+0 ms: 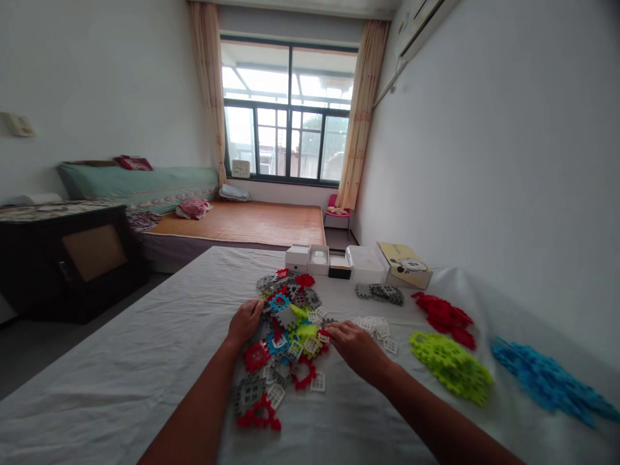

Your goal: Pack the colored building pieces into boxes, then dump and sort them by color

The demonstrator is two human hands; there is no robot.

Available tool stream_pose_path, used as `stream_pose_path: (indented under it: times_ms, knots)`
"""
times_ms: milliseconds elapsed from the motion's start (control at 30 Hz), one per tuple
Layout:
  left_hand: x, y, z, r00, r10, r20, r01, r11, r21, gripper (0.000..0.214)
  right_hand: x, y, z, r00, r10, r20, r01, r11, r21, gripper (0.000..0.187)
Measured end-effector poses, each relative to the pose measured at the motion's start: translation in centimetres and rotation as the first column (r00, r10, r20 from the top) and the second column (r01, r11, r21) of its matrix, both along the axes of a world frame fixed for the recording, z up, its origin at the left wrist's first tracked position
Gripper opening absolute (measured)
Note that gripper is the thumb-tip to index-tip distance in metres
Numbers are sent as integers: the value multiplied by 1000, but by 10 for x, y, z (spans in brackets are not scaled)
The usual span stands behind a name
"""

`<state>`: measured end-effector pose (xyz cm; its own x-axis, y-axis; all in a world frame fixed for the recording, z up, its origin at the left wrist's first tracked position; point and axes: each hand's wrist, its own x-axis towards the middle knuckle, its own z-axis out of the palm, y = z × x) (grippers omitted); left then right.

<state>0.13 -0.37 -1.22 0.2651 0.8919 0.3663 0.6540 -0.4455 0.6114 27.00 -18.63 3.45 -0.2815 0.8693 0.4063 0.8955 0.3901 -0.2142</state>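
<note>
A mixed heap of flat plastic interlocking pieces [285,336], red, grey, white, blue and lime, lies on the white sheet [121,361] in front of me. My left hand [246,321] rests on the heap's left edge with its fingers curled down among the pieces. My right hand [356,347] lies at the heap's right edge, fingertips pinched on a small piece I cannot make out. Sorted piles lie to the right: white [376,328], grey [382,294], red [445,316], lime [450,365] and blue [547,381].
Small white boxes [314,258], a clear tub [367,263] and a tan cardboard box [405,265] line the far edge of the table. A white wall [508,161] runs along the right. A bed, dark cabinet [68,258] and window stand beyond.
</note>
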Motion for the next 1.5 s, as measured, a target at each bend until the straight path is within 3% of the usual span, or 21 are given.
stream_pose_path:
  times_ms: [100, 167, 233, 267, 300, 333, 400, 467, 533, 600, 700, 733, 767, 867, 933, 1000, 1167, 1300, 1400, 1500]
  knots:
    - [-1, 4, -3, 1000, -9, -6, 9, 1000, -3, 43, 43, -3, 9, 992, -120, -46, 123, 990, 63, 28]
    - [-2, 7, -6, 1000, -21, -12, 21, 1000, -2, 43, 96, -5, 12, 961, -250, -119, 261, 961, 93, 32]
    - [-3, 9, -8, 1000, -23, -17, 22, 1000, -6, 44, 163, -9, 10, 819, -488, -302, 534, 841, 89, 37]
    - [-3, 10, -8, 1000, -17, -21, 17, 1000, -9, 44, 198, -12, 7, 710, -610, -352, 668, 741, 65, 39]
    - [-3, 10, -8, 1000, -9, -23, 8, 1000, -13, 44, 230, -17, 5, 567, -728, -386, 801, 596, 53, 40]
    - [-3, 10, -7, 1000, -2, -25, 2, 1000, -15, 44, 258, -21, 2, 497, -775, -391, 849, 527, 37, 42]
    - [-3, 7, -5, 1000, -1, -24, 1, 1000, -17, 43, 300, -31, -1, 431, -822, -372, 888, 461, 9, 39]
    - [-2, 4, -2, 1000, -9, -14, 9, 1000, -16, 43, 317, -36, -1, 431, -836, -338, 887, 461, -8, 34]
    - [-1, 2, -1, 1000, -10, -5, 10, 1000, -13, 43, 311, -31, 1, 491, -818, -301, 863, 504, 38, 34]
    - [0, 1, -1, 1000, 0, -3, 0, 1000, -9, 43, 282, -19, 4, 606, -754, -253, 793, 596, 123, 36]
    - [0, 1, -2, 1000, 1, -6, -1, 1000, -1, 45, 200, 6, 5, 815, -552, -174, 574, 809, 126, 34]
    - [0, 1, -2, 1000, -3, -6, 3, 1000, 2, 45, 166, 13, 3, 896, -412, -168, 425, 904, 50, 35]
    - [0, 0, -2, 1000, -7, -5, 7, 1000, 4, 46, 130, 19, 2, 938, -295, -183, 298, 955, -13, 36]
    - [-1, -2, -1, 1000, -21, 0, 21, 1000, 4, 45, 36, 28, -5, 987, -32, -157, 20, 997, -73, 33]
    - [-1, -3, -1, 1000, -23, 6, 23, 1000, 5, 44, -6, 31, -11, 991, 18, -131, -27, 997, -69, 34]
    - [-1, -4, 0, 1000, -21, 12, 21, 1000, 7, 44, -28, 35, -16, 994, 12, -110, -19, 998, -62, 32]
    - [0, -3, -1, 1000, -24, 18, 24, 1000, -6, 42, -36, 39, -23, 998, -7, -61, 3, 998, -61, 23]
    - [0, 0, -1, 1000, -10, 8, 11, 999, -35, 41, -24, 32, -10, 998, -55, -39, 54, 998, -33, 26]
    - [0, 1, -1, 1000, -25, 5, 25, 999, -26, 43, 7, 15, 7, 992, -126, -29, 127, 991, 29, 24]
    - [-1, 3, -2, 1000, -29, 2, 29, 1000, -3, 44, 66, -17, 20, 970, -238, -40, 241, 967, 84, 25]
